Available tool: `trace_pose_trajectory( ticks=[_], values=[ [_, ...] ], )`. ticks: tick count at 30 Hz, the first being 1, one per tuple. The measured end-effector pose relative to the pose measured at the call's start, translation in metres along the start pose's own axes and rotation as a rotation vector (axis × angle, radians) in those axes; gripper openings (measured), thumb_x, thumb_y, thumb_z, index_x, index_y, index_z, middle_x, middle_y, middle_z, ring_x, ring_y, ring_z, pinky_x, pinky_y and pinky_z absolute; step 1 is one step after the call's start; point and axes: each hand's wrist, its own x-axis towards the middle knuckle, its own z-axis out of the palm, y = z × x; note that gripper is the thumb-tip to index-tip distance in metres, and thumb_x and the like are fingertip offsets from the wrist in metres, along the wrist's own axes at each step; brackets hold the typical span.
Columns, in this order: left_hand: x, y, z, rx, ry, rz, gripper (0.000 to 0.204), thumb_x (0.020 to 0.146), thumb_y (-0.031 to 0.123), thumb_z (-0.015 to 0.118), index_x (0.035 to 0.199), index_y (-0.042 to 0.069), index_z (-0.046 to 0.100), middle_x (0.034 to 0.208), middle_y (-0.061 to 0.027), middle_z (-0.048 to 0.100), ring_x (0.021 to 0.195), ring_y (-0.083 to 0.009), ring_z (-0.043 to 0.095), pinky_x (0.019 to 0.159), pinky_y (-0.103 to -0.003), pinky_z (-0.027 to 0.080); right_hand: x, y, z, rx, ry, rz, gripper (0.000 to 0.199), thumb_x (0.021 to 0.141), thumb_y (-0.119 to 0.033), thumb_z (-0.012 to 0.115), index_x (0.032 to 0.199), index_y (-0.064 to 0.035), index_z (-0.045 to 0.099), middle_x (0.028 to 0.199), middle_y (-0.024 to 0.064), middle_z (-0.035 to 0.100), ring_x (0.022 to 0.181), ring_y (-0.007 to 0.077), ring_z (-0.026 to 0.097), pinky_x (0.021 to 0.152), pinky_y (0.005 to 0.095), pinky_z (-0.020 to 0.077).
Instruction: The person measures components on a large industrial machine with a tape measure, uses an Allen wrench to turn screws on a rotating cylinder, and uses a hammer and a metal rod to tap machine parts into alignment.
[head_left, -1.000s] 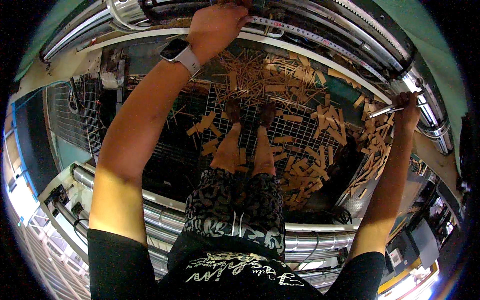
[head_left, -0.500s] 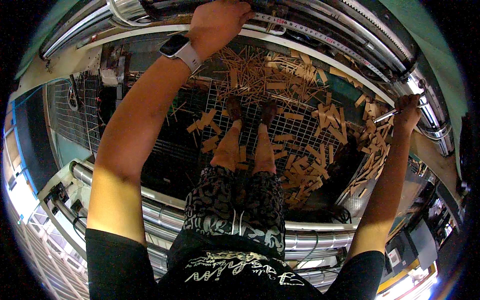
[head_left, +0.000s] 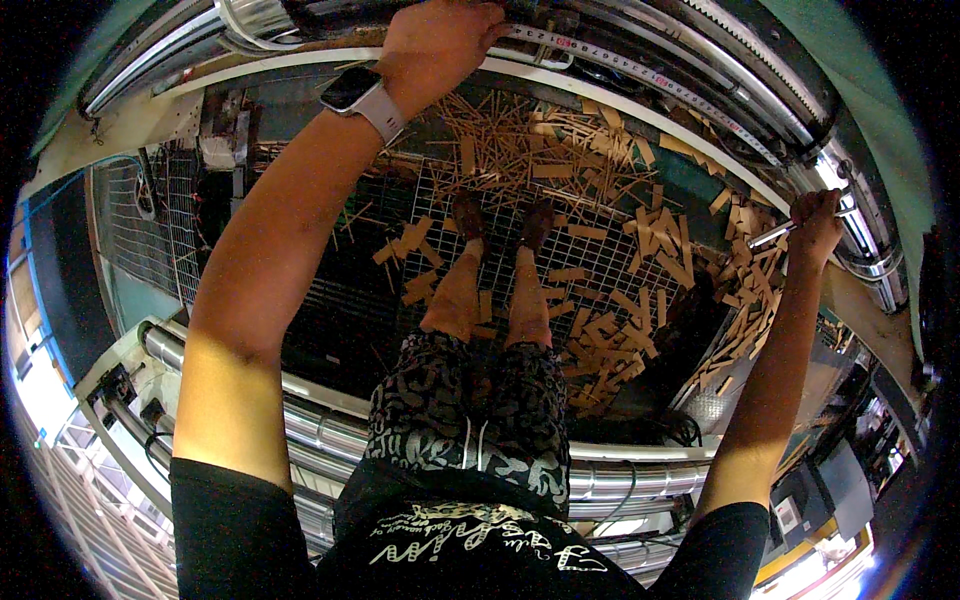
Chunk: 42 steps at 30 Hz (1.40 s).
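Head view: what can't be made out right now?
All in the head view:
Tape measure: left end, lost at the left hand; whether that hand pinches it is unclear.
Metal rod: the gripped part, covered by the right hand.
Watch: face too dark and small to read.
Toothed bar: upper end, cut off by the top edge.

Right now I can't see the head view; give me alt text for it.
A person's left hand is at one end of the visible tape measure, which runs along metal machine bars toward the right hand, closed around a slim metal tool. Below, brown strips litter a grid floor around dark shoes.
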Motion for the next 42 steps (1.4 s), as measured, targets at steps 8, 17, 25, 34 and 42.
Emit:
trace_pose_trajectory(
  ticks=[8, 17, 25, 34, 42],
  values=[
    [0.000, 0.002, -0.001, 0.043, -0.205, -0.110, 0.026, 0.084, 0.035, 0.047, 0.090, 0.013, 0.059, 0.076, -0.0124, 0.060, 0.067, -0.0325, 0.058, 0.057, -0.043, 0.048, 0.003, 0.016, -0.015, -0.301, -0.091, -0.236, 0.026, 0.091, -0.022, 0.043, 0.068, -0.0106, 0.039, 0.055, -0.0024, 0.030, 0.047, 0.0097, 0.025, 0.042, 0.0260, 0.0201],
    [-0.004, -0.002, -0.006, -0.005, -0.128, -0.024, 0.024, 0.084, 0.031, 0.047, 0.094, 0.013, 0.059, 0.087, -0.0129, 0.059, 0.073, -0.0328, 0.058, 0.061, -0.044, 0.048, -0.024, -0.039, 0.030, 0.355, 0.121, 0.176, 0.024, 0.091, -0.024, 0.043, 0.073, -0.0091, 0.042, 0.058, -0.0010, 0.032, 0.049, 0.0111, 0.027, 0.045, 0.0264, 0.0235],
    [-0.002, 0.007, -0.008, -0.008, -0.313, -0.229, 0.021, 0.084, 0.027, 0.049, 0.098, 0.013, 0.057, 0.093, -0.0127, 0.059, 0.078, -0.0330, 0.058, 0.064, -0.042, 0.047, -0.035, 0.008, 0.012, -0.061, 0.185, 0.150, 0.022, 0.087, -0.024, 0.048, 0.077, -0.0045, 0.051, 0.065, 0.0055, 0.053, 0.055, 0.0156, 0.048, 0.052, 0.0294, 0.0403],
    [-0.035, 0.027, -0.035, -0.295, -0.250, -0.039, 0.015, 0.081, 0.009, 0.053, 0.094, 0.002, 0.055, 0.089, -0.0183, 0.056, 0.079, -0.0361, 0.053, 0.069, -0.041, 0.043, -0.160, 0.022, -0.003, 0.367, 0.227, 0.517, 0.024, 0.092, -0.024, 0.041, 0.073, -0.0096, 0.040, 0.054, -0.0024, 0.032, 0.043, 0.0087, 0.032, 0.040, 0.0248, 0.0276],
    [-0.001, 0.170, -0.015, -0.402, -0.567, 0.027, 0.010, 0.079, 0.011, 0.056, 0.085, 0.003, 0.057, 0.071, -0.0131, 0.054, 0.060, -0.0336, 0.051, 0.054, -0.037, 0.041, -0.100, 0.144, -0.163, -0.065, 0.358, 0.256, 0.028, 0.092, -0.027, 0.042, 0.084, -0.0024, 0.051, 0.056, 0.0016, 0.046, 0.048, 0.0100, 0.040, 0.044, 0.0268, 0.0335]
  ],
)
